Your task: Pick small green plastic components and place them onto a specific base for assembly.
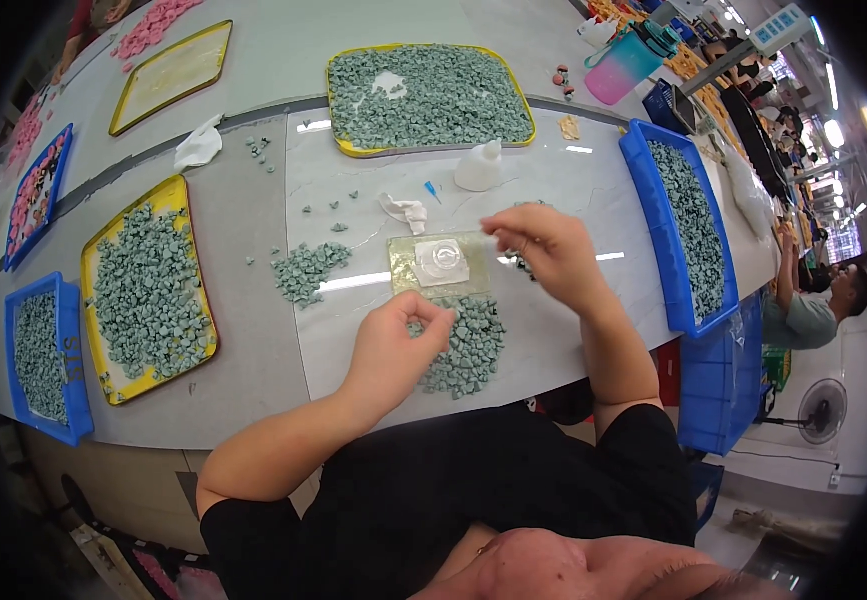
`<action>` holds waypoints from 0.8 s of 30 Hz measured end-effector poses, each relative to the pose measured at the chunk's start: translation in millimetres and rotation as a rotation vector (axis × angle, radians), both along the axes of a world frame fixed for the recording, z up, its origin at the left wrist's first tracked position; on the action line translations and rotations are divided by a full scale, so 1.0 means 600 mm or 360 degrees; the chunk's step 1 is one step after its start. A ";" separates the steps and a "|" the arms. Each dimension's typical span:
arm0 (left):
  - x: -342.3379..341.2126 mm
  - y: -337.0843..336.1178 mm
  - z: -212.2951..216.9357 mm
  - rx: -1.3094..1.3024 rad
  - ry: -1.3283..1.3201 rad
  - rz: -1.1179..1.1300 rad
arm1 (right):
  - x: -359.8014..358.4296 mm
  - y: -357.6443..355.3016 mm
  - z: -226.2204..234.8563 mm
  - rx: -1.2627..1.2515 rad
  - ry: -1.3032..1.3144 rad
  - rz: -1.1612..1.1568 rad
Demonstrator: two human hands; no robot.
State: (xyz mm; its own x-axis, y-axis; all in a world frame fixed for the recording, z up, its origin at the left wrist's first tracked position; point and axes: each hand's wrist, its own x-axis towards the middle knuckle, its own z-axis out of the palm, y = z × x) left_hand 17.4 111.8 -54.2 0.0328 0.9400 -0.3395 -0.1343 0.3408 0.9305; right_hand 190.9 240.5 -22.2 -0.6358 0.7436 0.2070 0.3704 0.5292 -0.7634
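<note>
My left hand is closed in a pinch at the upper left edge of a pile of small grey-green pieces. Whatever sits between its fingertips is too small to make out. My right hand hovers to the right of a flat yellowish pad, its thumb and fingers drawn together; I cannot tell what they hold. On the pad lies a white square sheet with a clear round dish on it. A few more green pieces are partly hidden behind my right hand.
Beyond the pad stand a white squeeze bottle, a blue tapered tip and crumpled tissue. Yellow-rimmed trays and blue bins hold many green pieces. A teal-pink water bottle stands far right. Another person is at right.
</note>
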 end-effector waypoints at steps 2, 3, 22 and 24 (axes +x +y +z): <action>0.004 0.001 -0.001 -0.0003 -0.0024 -0.0010 | 0.016 0.013 0.001 0.0097 -0.0165 -0.0006; 0.006 0.001 0.000 -0.0007 -0.0050 -0.0015 | 0.023 0.017 0.000 0.0191 -0.0332 -0.0008; -0.006 0.016 -0.002 -0.0126 -0.0899 0.0240 | 0.012 -0.014 -0.010 0.0142 -0.0252 0.0143; -0.003 0.015 -0.002 -0.0117 -0.0867 0.0190 | 0.007 -0.020 -0.009 0.0131 -0.0067 0.0208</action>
